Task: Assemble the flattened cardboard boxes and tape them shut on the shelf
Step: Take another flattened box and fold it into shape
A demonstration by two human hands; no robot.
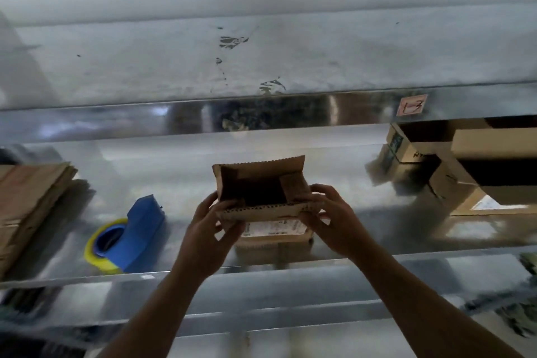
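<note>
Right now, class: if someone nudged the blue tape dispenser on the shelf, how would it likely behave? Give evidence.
The tape dispenser probably slides rather than rolls: the yellow roll is held in its blue body. The shelf looks like smooth, shiny metal, so it may skid easily. Its body looks like moulded plastic, so likely stiff.
</note>
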